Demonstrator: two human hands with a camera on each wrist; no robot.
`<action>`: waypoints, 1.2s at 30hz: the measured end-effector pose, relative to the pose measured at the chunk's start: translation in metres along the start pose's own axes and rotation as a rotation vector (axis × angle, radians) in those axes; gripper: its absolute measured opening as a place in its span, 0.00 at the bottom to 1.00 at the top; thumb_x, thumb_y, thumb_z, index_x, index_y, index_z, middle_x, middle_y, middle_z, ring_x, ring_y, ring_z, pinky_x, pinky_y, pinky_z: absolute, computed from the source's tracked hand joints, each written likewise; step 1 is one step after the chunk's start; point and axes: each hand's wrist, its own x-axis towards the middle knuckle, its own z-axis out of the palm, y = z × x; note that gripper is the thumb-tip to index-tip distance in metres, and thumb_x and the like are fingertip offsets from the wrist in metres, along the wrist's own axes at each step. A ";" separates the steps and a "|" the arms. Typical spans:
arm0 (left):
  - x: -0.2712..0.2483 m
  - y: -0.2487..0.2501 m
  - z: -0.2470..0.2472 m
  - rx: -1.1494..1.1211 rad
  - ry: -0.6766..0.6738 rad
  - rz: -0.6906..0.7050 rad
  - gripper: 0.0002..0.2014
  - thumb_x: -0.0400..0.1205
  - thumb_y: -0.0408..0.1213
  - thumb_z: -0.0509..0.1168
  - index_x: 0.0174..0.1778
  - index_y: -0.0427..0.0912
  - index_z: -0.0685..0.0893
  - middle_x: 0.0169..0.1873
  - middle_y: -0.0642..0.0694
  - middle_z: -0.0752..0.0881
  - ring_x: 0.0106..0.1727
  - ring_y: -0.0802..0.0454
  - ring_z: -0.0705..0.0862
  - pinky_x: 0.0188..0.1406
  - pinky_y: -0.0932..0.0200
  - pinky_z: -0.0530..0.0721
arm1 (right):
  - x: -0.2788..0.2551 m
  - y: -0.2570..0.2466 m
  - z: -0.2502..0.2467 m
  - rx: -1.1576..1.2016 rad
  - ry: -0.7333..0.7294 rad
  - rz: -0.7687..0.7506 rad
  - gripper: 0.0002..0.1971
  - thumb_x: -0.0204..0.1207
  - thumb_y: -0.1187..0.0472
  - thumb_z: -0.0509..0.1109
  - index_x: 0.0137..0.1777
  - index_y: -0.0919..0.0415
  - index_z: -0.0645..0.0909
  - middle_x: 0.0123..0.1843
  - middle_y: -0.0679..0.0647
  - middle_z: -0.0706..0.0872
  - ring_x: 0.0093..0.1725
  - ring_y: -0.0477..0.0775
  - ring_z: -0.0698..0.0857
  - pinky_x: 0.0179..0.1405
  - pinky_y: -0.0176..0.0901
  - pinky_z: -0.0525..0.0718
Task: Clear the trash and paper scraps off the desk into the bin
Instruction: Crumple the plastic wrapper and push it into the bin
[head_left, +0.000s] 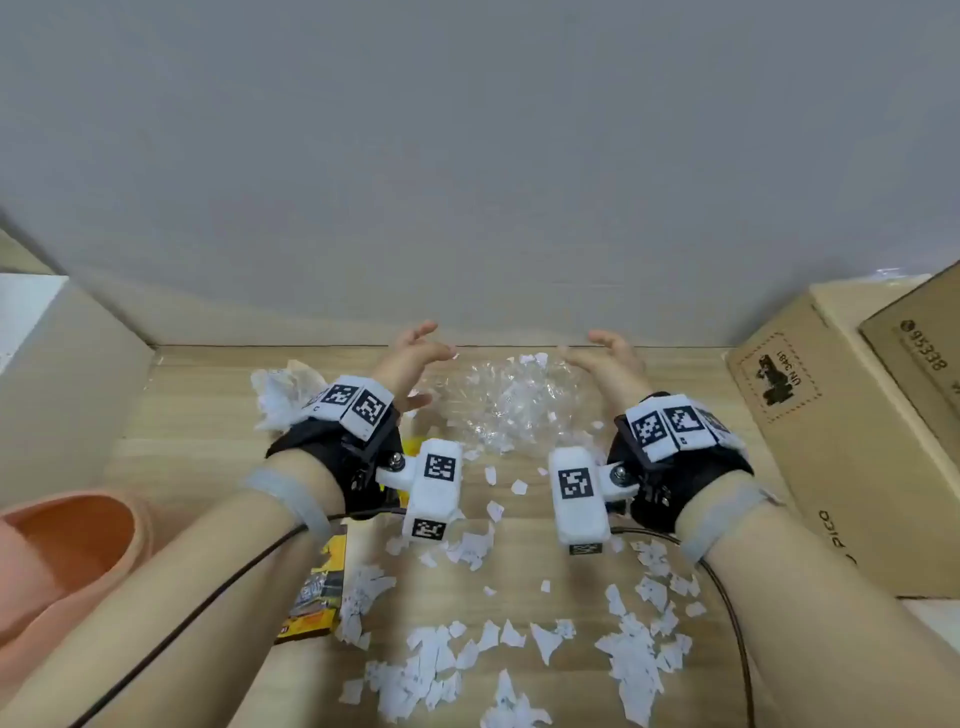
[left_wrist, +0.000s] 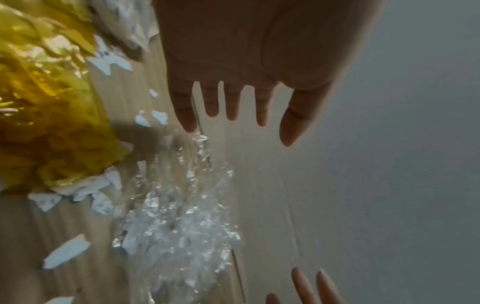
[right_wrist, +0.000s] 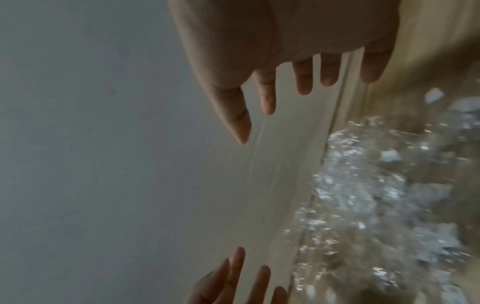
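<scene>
A crumpled sheet of clear plastic film (head_left: 498, 405) lies at the back middle of the wooden desk (head_left: 208, 415), with small paper bits on it. My left hand (head_left: 415, 353) and right hand (head_left: 605, 353) stand on either side of its far edge, palms facing each other, fingers spread, holding nothing. In the left wrist view the left hand (left_wrist: 233, 98) hangs just above the film (left_wrist: 182, 226). The right wrist view has the right hand (right_wrist: 298, 78) beside the film (right_wrist: 376, 195). Several torn white paper scraps (head_left: 441, 660) cover the near desk. An orange bin (head_left: 67, 545) stands at the left.
A yellow snack wrapper (head_left: 317, 587) lies under my left forearm, and a crumpled white tissue (head_left: 280, 395) sits behind my left wrist. Cardboard boxes (head_left: 831, 441) line the right side, a white box (head_left: 52, 364) the left. A grey wall (head_left: 467, 156) closes the back.
</scene>
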 end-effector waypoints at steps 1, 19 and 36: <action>0.006 -0.004 0.002 0.013 0.015 -0.023 0.26 0.81 0.34 0.64 0.76 0.50 0.69 0.63 0.50 0.79 0.66 0.51 0.69 0.70 0.45 0.74 | 0.006 0.006 0.003 -0.033 -0.015 0.035 0.30 0.68 0.55 0.74 0.69 0.48 0.68 0.75 0.56 0.65 0.71 0.60 0.70 0.63 0.50 0.71; -0.044 -0.015 0.027 -0.336 -0.343 0.136 0.12 0.73 0.28 0.72 0.47 0.43 0.78 0.37 0.49 0.83 0.36 0.59 0.87 0.43 0.61 0.87 | -0.060 -0.001 0.019 0.009 -0.199 -0.560 0.27 0.53 0.72 0.82 0.40 0.42 0.75 0.43 0.39 0.80 0.44 0.41 0.81 0.46 0.37 0.83; -0.130 0.008 0.019 -0.305 -0.256 0.053 0.33 0.64 0.33 0.76 0.67 0.33 0.77 0.62 0.37 0.83 0.58 0.40 0.86 0.33 0.51 0.88 | -0.142 -0.010 -0.017 -0.135 -0.302 -0.703 0.43 0.56 0.63 0.83 0.66 0.34 0.65 0.66 0.47 0.72 0.64 0.40 0.74 0.58 0.35 0.78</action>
